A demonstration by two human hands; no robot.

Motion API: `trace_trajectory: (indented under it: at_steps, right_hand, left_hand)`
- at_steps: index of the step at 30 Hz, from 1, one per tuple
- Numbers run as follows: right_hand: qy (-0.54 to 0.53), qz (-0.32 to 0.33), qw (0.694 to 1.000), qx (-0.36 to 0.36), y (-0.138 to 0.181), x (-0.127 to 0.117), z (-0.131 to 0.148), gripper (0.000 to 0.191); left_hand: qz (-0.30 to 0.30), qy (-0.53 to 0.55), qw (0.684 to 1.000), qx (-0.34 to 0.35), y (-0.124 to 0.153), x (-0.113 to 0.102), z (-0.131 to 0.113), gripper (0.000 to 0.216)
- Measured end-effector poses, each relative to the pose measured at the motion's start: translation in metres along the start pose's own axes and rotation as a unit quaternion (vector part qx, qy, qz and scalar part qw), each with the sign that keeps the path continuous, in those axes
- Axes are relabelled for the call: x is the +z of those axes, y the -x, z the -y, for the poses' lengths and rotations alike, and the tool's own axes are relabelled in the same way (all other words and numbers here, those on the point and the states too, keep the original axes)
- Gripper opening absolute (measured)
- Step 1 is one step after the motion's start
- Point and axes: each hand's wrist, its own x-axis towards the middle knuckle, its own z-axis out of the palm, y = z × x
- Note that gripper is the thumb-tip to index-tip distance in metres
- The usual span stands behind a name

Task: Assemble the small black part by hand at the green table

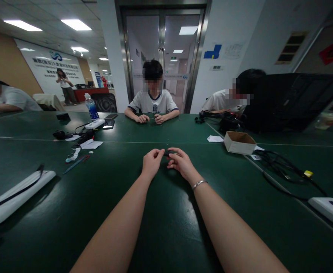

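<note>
Over the middle of the dark green table [166, 212], my left hand [152, 163] and my right hand [181, 162] face each other. Between their fingertips is a small dark object [167, 153], too small to name. My left thumb and forefinger pinch its left end. The right fingers close on its other end, the lower ones curled beneath. A silver bracelet [200, 184] circles my right wrist.
Opposite sits a person [153, 102], forearms on the table. To the right are an open cardboard box [239, 143], tangled black cables [280, 165] and a white device [331, 210]. At left lie a long white case [18, 197], a thin pen-like tool [77, 163] and a drink bottle [91, 107].
</note>
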Motion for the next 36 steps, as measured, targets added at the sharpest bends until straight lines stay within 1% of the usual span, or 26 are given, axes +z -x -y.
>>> trace_trajectory:
  at_steps: [2,7,10,13,16,19,28,36]
  right_hand:
    - [-0.008,-0.002,1.000,0.004,-0.001,-0.001,0.000,0.025]
    - [-0.015,-0.016,1.000,0.014,-0.001,-0.001,0.000,0.023]
    - [-0.018,-0.021,1.000,0.014,-0.001,0.000,0.001,0.022]
    - [-0.024,-0.022,0.999,0.013,-0.001,0.000,0.001,0.021]
    - [-0.027,-0.028,0.999,0.015,-0.001,0.000,0.001,0.021]
    - [-0.029,-0.035,0.999,0.020,-0.001,0.000,0.001,0.021]
    - [-0.036,-0.028,0.999,0.011,-0.001,-0.002,0.000,0.022]
    - [-0.033,-0.013,0.999,0.006,0.000,-0.002,0.000,0.027]
  left_hand:
    - [0.006,0.026,1.000,0.006,-0.001,0.001,0.002,0.035]
    - [0.000,0.039,0.999,0.001,-0.005,0.004,0.009,0.028]
    - [0.010,0.071,0.997,0.004,-0.007,0.006,0.014,0.023]
    - [-0.004,0.114,0.993,0.004,-0.008,0.008,0.018,0.016]
    - [-0.012,0.130,0.991,0.017,-0.008,0.009,0.018,0.014]
    - [-0.008,0.124,0.992,0.020,-0.007,0.008,0.017,0.015]
    - [0.018,0.114,0.993,-0.016,-0.008,0.005,0.018,0.025]
    - [0.009,0.073,0.997,-0.034,-0.008,0.006,0.021,0.033]
